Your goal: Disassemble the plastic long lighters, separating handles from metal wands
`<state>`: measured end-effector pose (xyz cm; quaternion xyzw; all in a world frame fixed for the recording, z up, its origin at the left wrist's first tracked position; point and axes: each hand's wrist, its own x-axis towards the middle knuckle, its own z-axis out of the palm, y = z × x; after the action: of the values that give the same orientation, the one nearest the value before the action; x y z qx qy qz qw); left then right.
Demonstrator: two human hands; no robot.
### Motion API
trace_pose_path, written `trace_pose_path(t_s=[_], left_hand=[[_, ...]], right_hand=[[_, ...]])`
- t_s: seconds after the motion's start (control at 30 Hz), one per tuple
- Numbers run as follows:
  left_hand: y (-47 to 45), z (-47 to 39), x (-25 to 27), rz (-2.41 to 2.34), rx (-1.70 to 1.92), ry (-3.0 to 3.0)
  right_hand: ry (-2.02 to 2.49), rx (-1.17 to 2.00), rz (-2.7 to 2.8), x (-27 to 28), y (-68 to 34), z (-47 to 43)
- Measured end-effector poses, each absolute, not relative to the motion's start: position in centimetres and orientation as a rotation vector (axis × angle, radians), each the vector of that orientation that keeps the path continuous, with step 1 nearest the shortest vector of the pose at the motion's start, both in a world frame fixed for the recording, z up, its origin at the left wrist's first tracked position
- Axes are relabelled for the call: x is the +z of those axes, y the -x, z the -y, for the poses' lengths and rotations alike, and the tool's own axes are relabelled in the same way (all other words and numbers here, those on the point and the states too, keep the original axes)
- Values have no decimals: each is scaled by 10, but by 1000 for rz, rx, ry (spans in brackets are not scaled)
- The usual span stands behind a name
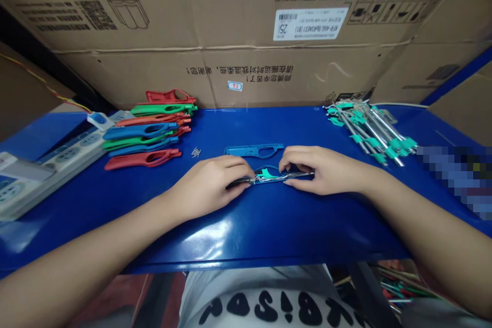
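Observation:
On the blue table, a blue plastic handle half (272, 181) lies between my hands, with white wires and a piece of green tape (266, 173) in it. My left hand (217, 182) is closed around its left end, where a dark part shows between thumb and fingers. With fingers curled, my right hand (332, 169) pinches a thin metal tube (302, 175) at the handle's right end. Just behind them lies another blue handle half (244, 150), touched by neither hand. My fingers hide both ends of the piece I hold.
Red, green, orange and blue handle halves (144, 130) are stacked at the left, beside small screws (196, 152) and a white power strip (65, 159). Metal tubes with green tape (371, 130) lie at the right. A cardboard box (238, 25) stands behind the table.

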<state>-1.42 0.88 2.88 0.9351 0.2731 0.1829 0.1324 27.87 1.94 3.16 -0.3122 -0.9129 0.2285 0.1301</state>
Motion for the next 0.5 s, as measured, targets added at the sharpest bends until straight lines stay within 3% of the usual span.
trace_pose_path(t_s=[0.5], left_hand=[[16,-14,30,-810,431,-2653]], right_hand=[[1179,701,2636,32,-281,-23]])
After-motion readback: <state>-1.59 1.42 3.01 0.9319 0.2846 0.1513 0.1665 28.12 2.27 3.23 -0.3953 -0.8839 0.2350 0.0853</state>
